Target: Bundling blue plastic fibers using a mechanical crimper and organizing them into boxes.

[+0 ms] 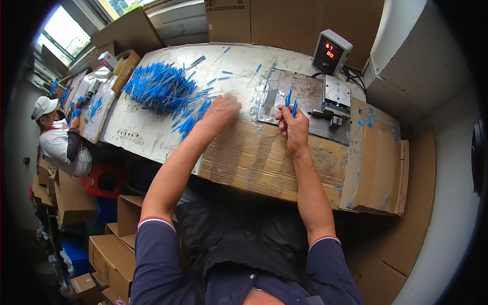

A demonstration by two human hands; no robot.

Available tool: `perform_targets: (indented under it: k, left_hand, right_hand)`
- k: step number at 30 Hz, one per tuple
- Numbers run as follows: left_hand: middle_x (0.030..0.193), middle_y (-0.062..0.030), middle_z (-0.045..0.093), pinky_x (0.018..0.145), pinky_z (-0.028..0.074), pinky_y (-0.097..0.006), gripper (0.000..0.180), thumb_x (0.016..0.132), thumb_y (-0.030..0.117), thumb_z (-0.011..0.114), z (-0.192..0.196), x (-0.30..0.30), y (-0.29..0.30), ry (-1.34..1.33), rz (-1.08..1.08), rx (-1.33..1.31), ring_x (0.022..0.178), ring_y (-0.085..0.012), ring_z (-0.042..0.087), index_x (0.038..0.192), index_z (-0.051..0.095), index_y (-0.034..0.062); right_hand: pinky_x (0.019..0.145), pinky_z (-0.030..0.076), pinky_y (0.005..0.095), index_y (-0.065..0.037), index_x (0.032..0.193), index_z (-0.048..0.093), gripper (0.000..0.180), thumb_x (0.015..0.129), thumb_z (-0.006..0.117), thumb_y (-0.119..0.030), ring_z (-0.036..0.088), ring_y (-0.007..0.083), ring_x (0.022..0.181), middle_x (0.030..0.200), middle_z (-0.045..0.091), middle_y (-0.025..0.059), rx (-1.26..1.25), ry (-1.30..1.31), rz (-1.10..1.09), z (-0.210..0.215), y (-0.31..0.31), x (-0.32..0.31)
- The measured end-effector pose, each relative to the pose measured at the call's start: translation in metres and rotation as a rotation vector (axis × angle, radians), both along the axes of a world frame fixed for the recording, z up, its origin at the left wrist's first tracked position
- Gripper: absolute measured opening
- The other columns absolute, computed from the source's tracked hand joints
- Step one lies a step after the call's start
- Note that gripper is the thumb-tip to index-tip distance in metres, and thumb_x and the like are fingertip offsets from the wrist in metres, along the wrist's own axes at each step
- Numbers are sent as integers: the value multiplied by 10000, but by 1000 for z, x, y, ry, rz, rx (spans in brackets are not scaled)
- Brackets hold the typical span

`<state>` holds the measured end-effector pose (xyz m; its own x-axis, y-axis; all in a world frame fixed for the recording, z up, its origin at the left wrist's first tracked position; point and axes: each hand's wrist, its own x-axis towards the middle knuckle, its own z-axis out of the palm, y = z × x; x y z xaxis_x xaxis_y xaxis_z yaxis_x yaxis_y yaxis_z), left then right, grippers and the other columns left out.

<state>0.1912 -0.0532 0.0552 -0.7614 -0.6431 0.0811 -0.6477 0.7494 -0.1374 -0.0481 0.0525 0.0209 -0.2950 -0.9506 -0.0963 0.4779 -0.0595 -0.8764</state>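
My right hand (pixel 296 128) is closed round a few thin blue-tipped sticks (pixel 290 98), which point up from between thumb and fingers. It is above the near part of a worn metal plate (pixel 301 81), left of a small metal clamp-like fixture (pixel 336 96). My left hand (pixel 222 113), smeared by motion, is over the table next to a loose bunch of blue-tipped sticks (pixel 192 122); whether it holds anything cannot be made out. Farther left lies a large heap of the same sticks (pixel 160 87), blue with thin pale stems.
A white box with a red lit display (pixel 332 52) stands behind the fixture, with black cables beside it. Flattened cardboard (pixel 249 160) covers the table's near edge. Stray sticks (pixel 227 72) lie at the back. At far left a co-worker (pixel 61 134) sits at another table.
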Motion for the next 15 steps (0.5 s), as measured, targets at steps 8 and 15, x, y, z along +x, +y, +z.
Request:
perform_targets:
  k: [8, 15]
  left_hand:
    - [1013, -89, 623, 992, 459, -389, 187, 889, 49, 564, 4, -16, 1, 126, -261, -139, 1060, -259, 606, 1076, 559, 61]
    - [966, -67, 603, 978, 482, -377, 153, 870, 65, 596, 29, -65, 31, 226, -470, -110, 991, -235, 623, 1016, 554, 81]
  right_hand:
    - [518, 513, 235, 16, 1109, 666, 211, 1032, 614, -174, 638, 103, 640, 875, 709, 76, -24, 37, -23, -9, -3, 2]
    - [532, 493, 240, -3, 1007, 673, 168, 1005, 609, -158, 628, 99, 630, 826, 693, 54, 18, 286, 188, 2, 3, -5]
